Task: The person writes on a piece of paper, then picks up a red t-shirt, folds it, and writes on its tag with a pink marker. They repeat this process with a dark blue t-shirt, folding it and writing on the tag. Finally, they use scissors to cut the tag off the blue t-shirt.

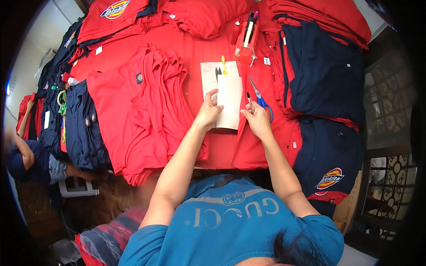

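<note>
Your L hand (209, 111) pinches white card (230, 106); R hand (257, 119) grips pen (250, 102), can't tell if capped. Uncapped, slip may ink red cloth (217, 153). Scissors (260, 99) v. close, poss. nick if bumped.

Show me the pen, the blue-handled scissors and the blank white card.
Pen (250, 102): head view, on its barrel.
Blue-handled scissors (261, 102): head view, on the handle near the pivot.
Blank white card (230, 99): head view, middle of its face.

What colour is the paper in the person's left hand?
The paper in the left hand is off-white, best seen in the head view.
</note>
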The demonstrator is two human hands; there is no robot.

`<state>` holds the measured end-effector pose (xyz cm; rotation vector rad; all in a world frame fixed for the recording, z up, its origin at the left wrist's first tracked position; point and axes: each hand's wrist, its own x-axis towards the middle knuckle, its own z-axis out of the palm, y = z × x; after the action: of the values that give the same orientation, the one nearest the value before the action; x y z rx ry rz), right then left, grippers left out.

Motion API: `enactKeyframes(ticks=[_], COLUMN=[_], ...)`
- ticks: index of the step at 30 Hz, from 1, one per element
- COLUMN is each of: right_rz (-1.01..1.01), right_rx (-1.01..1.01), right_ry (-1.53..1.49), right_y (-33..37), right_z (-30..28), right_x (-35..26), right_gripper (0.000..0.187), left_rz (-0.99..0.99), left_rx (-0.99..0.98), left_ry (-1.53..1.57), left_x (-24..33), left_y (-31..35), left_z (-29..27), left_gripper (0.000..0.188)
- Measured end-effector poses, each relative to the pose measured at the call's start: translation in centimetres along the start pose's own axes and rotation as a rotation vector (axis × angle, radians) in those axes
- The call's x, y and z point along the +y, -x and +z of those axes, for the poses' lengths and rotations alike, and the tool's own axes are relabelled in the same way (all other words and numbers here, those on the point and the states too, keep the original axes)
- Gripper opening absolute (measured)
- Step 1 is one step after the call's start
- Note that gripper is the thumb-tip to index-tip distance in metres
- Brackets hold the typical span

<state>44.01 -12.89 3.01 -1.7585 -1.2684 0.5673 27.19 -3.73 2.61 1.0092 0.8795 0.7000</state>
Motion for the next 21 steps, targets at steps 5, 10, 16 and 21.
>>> enactKeyframes(ticks=[5,10,16,21], right_rz=[0.081,0.036,0.188,0.178], right_rx=[-0.194,-0.211,-0.223,-0.219], right_ry=[0.108,0.102,-0.05,-0.209], right_y=[-0.7,-1.1,-0.3,-0.1], right_z=[-0.1,-0.1,-1.0,-0.8], right_x=[-0.8,-0.5,-0.6,-0.4], right_gripper=[0.023,0.021,0.016,0.013], left_rz=[-0.083,-0.007,0.108,0.004], left_rx=[-0.033,0.101,0.2,0.141], left_ry=[0.026,-0.312,0.151,0.39], left_x=[0.0,-1.2,-4.3,-5.5], left_y=[-0.6,-1.2,3.5,5.7], left_z=[-0.2,1.6,2.9,6.2], left_gripper=[0.067,0.064,0.056,0.063])
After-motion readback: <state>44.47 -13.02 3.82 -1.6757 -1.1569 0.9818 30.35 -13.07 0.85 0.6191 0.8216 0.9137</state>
